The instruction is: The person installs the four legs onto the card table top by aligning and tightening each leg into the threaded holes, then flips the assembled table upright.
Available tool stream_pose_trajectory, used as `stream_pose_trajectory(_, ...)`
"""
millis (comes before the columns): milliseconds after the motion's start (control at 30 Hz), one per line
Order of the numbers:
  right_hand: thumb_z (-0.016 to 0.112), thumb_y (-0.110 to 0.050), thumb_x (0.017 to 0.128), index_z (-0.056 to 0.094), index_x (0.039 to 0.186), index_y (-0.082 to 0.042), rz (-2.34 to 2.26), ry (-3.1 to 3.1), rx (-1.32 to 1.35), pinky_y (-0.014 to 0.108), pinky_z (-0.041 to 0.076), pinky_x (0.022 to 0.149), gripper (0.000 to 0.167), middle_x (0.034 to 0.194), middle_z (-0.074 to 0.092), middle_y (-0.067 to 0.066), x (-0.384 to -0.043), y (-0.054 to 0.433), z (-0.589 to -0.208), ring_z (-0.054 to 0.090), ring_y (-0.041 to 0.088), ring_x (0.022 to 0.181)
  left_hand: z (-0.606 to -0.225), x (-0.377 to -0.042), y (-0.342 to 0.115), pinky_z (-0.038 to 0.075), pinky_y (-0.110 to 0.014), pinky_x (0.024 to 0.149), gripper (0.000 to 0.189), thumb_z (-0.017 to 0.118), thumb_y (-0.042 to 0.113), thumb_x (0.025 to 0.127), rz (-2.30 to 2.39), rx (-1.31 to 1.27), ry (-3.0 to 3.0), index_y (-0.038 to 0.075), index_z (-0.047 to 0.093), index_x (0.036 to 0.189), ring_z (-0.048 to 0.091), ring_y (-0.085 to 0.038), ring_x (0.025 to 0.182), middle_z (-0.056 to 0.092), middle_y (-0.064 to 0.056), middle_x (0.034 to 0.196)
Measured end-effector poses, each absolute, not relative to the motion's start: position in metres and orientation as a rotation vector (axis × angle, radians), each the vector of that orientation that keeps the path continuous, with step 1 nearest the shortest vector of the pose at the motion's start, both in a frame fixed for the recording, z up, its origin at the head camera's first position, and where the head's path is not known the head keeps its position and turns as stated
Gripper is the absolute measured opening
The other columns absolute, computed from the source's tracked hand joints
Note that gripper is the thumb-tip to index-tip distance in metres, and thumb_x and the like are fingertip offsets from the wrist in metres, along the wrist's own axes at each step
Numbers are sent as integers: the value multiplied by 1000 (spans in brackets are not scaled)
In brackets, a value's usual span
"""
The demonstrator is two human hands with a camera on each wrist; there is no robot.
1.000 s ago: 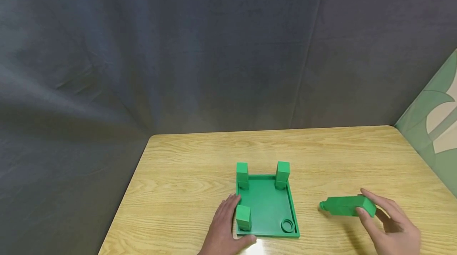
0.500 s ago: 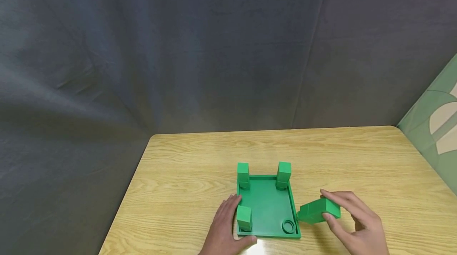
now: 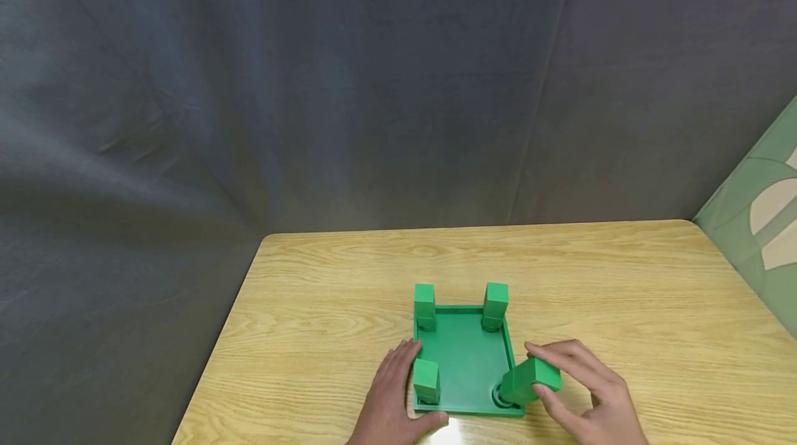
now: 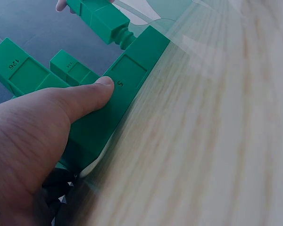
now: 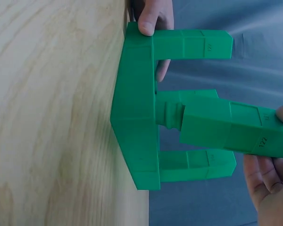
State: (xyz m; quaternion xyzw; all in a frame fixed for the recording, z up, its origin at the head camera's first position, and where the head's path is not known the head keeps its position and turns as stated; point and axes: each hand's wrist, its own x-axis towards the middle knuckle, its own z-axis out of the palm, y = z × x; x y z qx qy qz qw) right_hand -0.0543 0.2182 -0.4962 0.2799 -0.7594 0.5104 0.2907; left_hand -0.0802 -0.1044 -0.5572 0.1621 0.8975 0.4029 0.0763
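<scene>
A square green toy tabletop (image 3: pixel 467 358) with a raised rim lies underside up on the table. Three green square legs rise from its corners: the far left leg (image 3: pixel 425 300), far right leg (image 3: pixel 496 300) and near left leg (image 3: pixel 426 379). My left hand (image 3: pixel 389 396) grips the near left corner, thumb (image 4: pixel 92 96) on the front side and fingers along the left side. My right hand (image 3: pixel 598 396) pinches the top end of a fourth leg (image 5: pixel 226 125), which tilts outward. Its threaded end (image 5: pixel 172 114) is right at the round socket (image 3: pixel 498 398) in the near right corner.
The tabletop and legs stand on a wood-grain table (image 3: pixel 324 306). Behind it hangs a dark grey cloth (image 3: pixel 398 99). A patterned green and white panel (image 3: pixel 766 203) borders the right side.
My right hand has carried the fourth leg left from the table's right side to the near right socket, tipping it from nearly level toward upright. The left hand stays in place.
</scene>
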Motion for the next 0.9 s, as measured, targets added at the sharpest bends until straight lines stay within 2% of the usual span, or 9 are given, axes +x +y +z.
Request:
stream_pose_trajectory(167, 82, -33, 104, 77, 131, 4, 1286, -2081, 740, 9, 54, 97, 46, 115, 75, 6, -55, 213, -499, 67, 7, 108, -558, -80, -105, 36, -69, 130, 110, 83, 73, 88, 1205, 489, 2695, 26, 35, 175, 38, -40, 162, 44, -10, 175)
stream_pose_trajectory(667, 75, -44, 107, 81, 128, -3, 1178, -2087, 817, 8, 55, 96, 47, 111, 76, 2, -62, 205, -502, 68, 5, 104, -559, -81, -103, 38, -71, 128, 110, 83, 73, 88, 1200, 481, 2674, 27, 34, 176, 38, -41, 162, 43, -10, 175)
stream_pose_trajectory(800, 79, -40, 106, 80, 130, -3, 1182, -2110, 832, 9, 54, 98, 44, 114, 75, 2, -62, 208, -502, 68, 5, 107, -557, -81, -104, 38, -73, 127, 110, 83, 73, 88, 1206, 466, 2663, 27, 34, 175, 37, -42, 162, 43, -10, 175)
stream_pose_trajectory(900, 83, -21, 103, 77, 136, 0, 1186, -2124, 905, 10, 53, 99, 39, 120, 74, 3, -62, 213, -502, 66, 8, 111, -556, -81, -104, 39, -73, 126, 109, 83, 73, 88, 1210, 463, 2659, 27, 35, 175, 38, -42, 162, 43, -10, 175)
